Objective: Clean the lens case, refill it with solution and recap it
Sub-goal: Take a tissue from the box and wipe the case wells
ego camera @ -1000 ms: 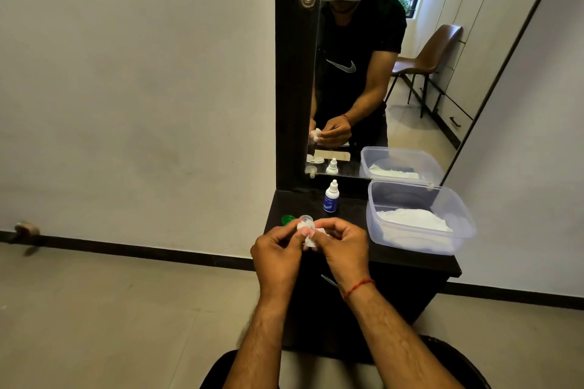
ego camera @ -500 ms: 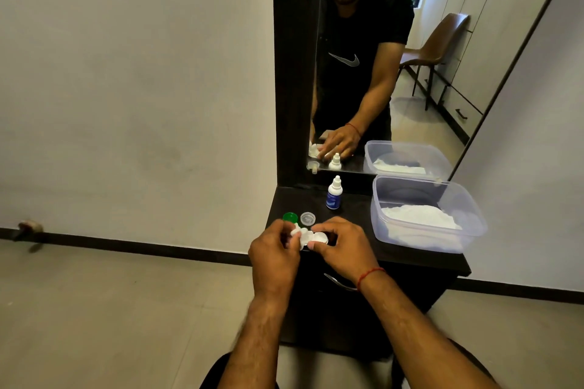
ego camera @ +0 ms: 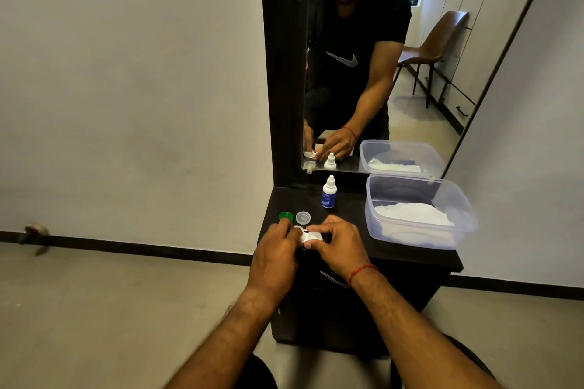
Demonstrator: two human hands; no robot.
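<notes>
The small white lens case [ego camera: 309,236] rests at the front left of the dark cabinet top [ego camera: 354,208], pinched between both hands. My left hand [ego camera: 274,257] grips its left end and my right hand [ego camera: 339,245] grips its right end; the fingers hide most of the case, and whether a tissue is in there too is unclear. Two loose caps lie just behind it: a green cap [ego camera: 285,216] and a clear cap [ego camera: 303,217]. The solution bottle [ego camera: 329,193], white with a blue label, stands upright farther back near the mirror.
A clear plastic tub [ego camera: 467,208] holding white tissue sits on the right half of the top. A tall mirror [ego camera: 379,57] rises behind, showing a person and a brown chair. The wall is to the left and the cabinet's front edge runs under my wrists.
My hands have come down from above the cabinet to its top with the case. The view has tilted and moved closer. The two caps now lie uncovered behind my hands.
</notes>
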